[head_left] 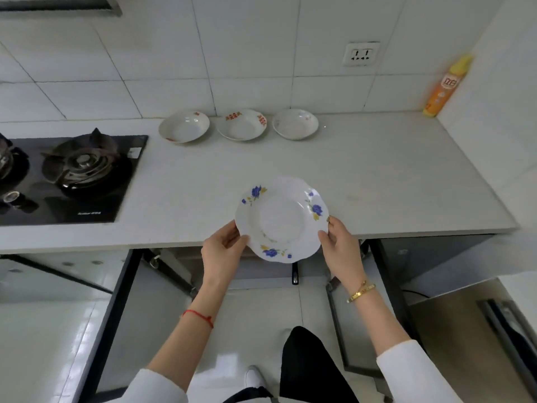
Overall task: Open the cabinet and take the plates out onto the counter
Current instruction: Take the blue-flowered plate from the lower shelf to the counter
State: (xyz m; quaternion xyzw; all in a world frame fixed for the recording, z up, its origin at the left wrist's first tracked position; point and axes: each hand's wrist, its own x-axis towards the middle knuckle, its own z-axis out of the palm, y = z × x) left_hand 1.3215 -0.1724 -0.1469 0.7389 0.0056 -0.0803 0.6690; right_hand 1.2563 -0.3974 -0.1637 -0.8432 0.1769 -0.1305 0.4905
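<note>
So you've got both hands, left (222, 251) and right (340, 245), gripping the blue-flowered plate (280, 218) above the worktop (377, 181) edge; next, set it down on it.

Three plates (241, 125) on the counter (377, 170), right of stove (72, 175).

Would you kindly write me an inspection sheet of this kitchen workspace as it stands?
Surface: white counter, mostly bare.
Job's things: blue-flowered plate held over the counter's front edge; three plates in a row by the tiled wall.
Clutter: orange spray bottle in the right corner.
Hands: left hand and right hand grip the blue-flowered plate's opposite rims.
Cables: nothing seen.
Surroundings: gas stove at left; wall socket; cabinet doors open below.
</note>
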